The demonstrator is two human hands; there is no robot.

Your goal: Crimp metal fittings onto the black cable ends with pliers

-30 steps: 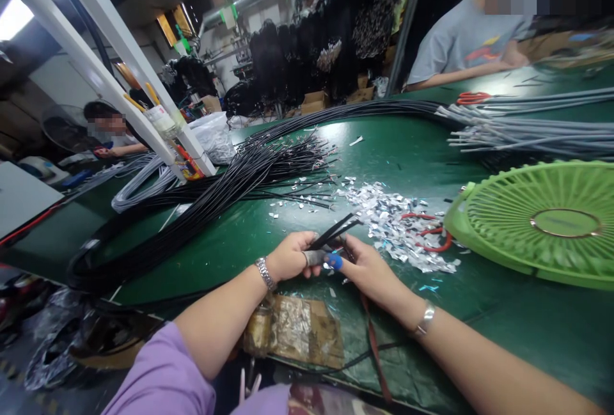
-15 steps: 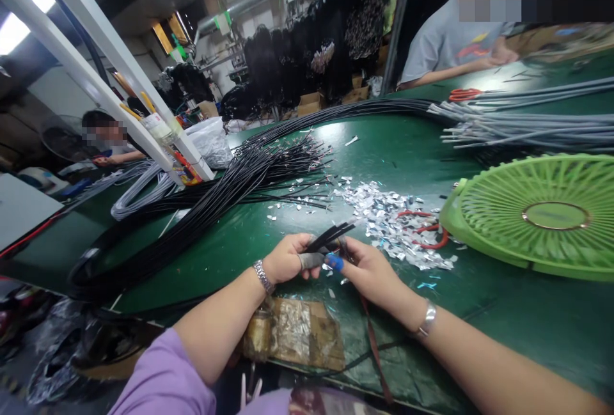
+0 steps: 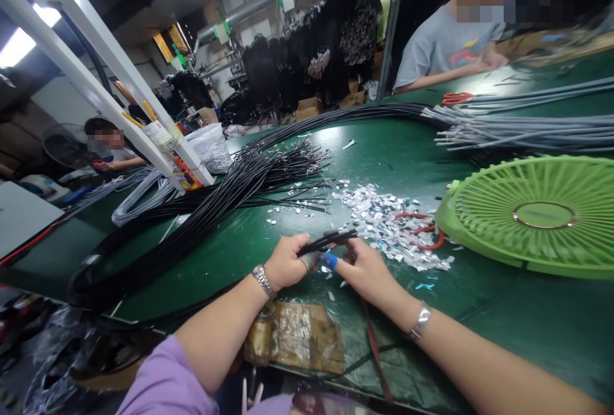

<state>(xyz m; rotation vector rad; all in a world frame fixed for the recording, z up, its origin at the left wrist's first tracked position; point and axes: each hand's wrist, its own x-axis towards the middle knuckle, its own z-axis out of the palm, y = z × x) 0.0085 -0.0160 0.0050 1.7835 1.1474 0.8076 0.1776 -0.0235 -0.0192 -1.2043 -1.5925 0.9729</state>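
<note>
Several short black cable ends (image 3: pixel 330 241) lie across my two hands, above the green table. My left hand (image 3: pixel 288 263) is closed round them, its thumb wrapped in grey tape. From the other side my right hand (image 3: pixel 367 268) pinches at the same cables, with blue tape round one digit. The fingertips nearly meet, and what lies between them is partly hidden. Just beyond my hands is a heap of silvery foil scraps (image 3: pixel 384 220), with red-handled pliers or scissors (image 3: pixel 434 236) lying partly in it.
A green fan (image 3: pixel 527 217) stands at the right. A large bundle of black cables (image 3: pixel 215 204) curves along the left and back. Grey cables (image 3: pixel 522 130) lie at the far right. A white post (image 3: pixel 119 76) rises at left. Co-workers (image 3: pixel 441 44) sit across the table.
The black cable ends have turned flatter between my hands. My fingers have shifted slightly, and the whole view has moved a little. Both hands stay at the same spot.
</note>
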